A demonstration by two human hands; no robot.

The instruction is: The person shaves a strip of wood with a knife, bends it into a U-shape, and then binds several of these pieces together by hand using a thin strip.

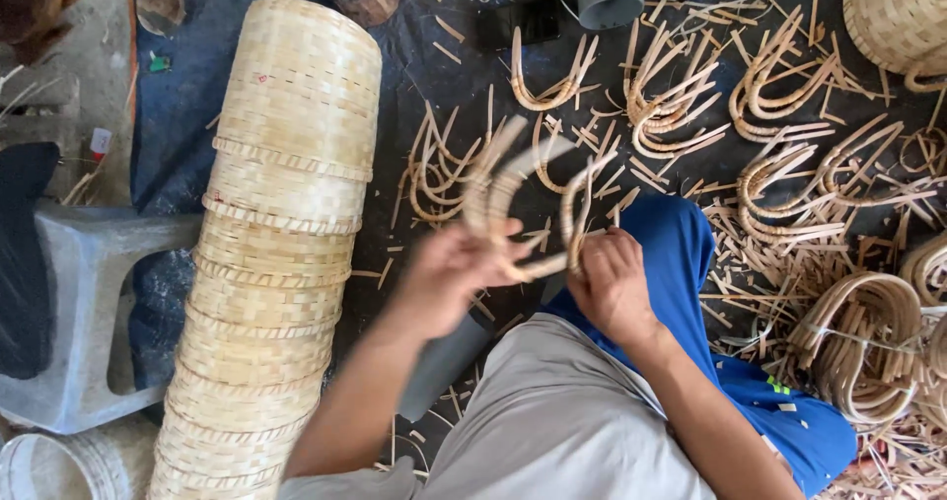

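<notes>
On dark sheeting (197, 115) littered with offcuts, both hands (449, 268) bend cane strips (513, 189).

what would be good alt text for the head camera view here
Seen from above, a seated person's left hand and right hand grip a bundle of bent cane strips. A tall stack of woven baskets lies at the left, with more curved strips scattered over the dark floor mat.

pale checker-woven baskets (281, 234), blue trousers (691, 263)
</notes>
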